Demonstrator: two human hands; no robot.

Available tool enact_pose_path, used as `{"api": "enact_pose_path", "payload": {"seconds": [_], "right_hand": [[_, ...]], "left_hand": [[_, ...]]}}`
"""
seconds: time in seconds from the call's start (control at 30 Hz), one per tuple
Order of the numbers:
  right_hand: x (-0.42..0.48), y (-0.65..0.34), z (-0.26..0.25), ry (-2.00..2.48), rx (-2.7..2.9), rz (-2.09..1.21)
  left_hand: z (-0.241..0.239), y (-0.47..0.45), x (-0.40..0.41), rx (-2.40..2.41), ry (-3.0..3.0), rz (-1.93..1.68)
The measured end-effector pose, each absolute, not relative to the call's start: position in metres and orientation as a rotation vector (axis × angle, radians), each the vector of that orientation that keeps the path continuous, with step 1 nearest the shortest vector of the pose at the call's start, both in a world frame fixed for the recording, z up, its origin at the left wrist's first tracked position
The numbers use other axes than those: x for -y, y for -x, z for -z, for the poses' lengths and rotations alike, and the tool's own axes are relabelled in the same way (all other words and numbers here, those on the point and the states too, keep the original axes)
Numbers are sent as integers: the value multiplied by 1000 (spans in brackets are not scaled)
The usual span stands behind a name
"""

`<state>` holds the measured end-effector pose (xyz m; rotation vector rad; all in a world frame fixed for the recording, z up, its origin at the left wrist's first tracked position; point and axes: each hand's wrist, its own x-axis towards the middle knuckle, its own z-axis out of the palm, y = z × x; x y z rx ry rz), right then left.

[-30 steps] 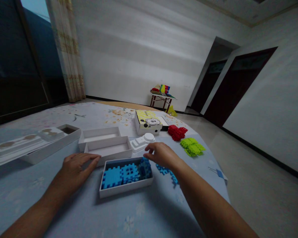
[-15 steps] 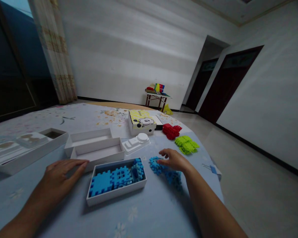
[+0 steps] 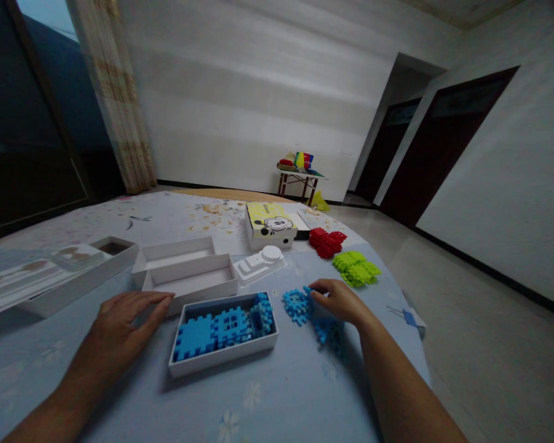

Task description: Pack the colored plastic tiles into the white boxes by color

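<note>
My right hand (image 3: 336,300) pinches a small blue interlocking plastic piece (image 3: 308,291) between thumb and fingers. Beside and under it lie more loose blue pieces (image 3: 296,307), partly hidden by the hand. A white box (image 3: 222,355) full of blue interlocking pieces (image 3: 194,337) stands between my hands, one piece having a window shape. My left hand (image 3: 122,320) is open with its fingers stretched out, the fingertips at the near left corner of an upturned white box lid (image 3: 191,280); whether they touch it I cannot tell.
A pile of green pieces (image 3: 356,269) and a red pile (image 3: 327,242) lie at the right. Behind are a white moulded tray (image 3: 261,264) and a yellow-and-white cartoon box (image 3: 271,226). A long white box (image 3: 87,275) lies at the left. The table's edge curves along the right.
My right hand has closed its fingers on a blue piece and lifted it slightly at the pile's right side. My left hand stays by the lid. The view has shifted a little.
</note>
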<state>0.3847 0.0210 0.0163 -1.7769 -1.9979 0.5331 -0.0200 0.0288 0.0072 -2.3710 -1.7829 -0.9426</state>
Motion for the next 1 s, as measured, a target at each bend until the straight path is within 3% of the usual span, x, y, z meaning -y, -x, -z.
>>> {"api": "enact_pose_path", "payload": {"seconds": [0.3, 0.6, 0.83, 1.0], "right_hand": [[-25, -384, -17, 1707, 1830, -242], [-3, -294, -34, 1040, 2012, -297], [4, -254, -19, 934, 2436, -151], [3, -272, -28, 991, 2258, -231]], "left_hand": [[-6, 9, -24, 1541, 2476, 1045], [-6, -3, -21, 1435, 2606, 1034], [-3, -4, -22, 1371, 2596, 1021], [-4, -6, -20, 1323, 2639, 993]]}}
